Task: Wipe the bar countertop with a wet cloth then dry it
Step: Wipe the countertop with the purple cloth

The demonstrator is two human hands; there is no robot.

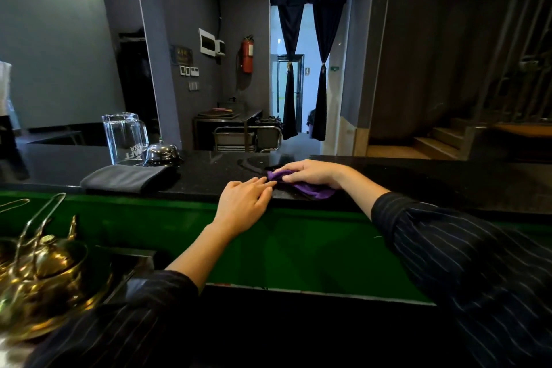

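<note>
A clear glass pitcher [125, 137] is standing at the left, with a shiny service bell [162, 154] sitting just beside it. A brass kettle [44, 272] is gleaming in the lower left corner. A red fire extinguisher [247, 54] is hanging on the grey wall, and dark curtains [307, 63] are framing the bright doorway.

The right hand [310, 173] presses a purple cloth [310, 188] onto the dark tabletop [209, 170]. The left hand [243, 203] lies flat just left of the cloth, fingertips touching it. Further left of the cloth lie a folded grey towel [125, 178], a bell [162, 154] and a glass pitcher [124, 137].
</note>
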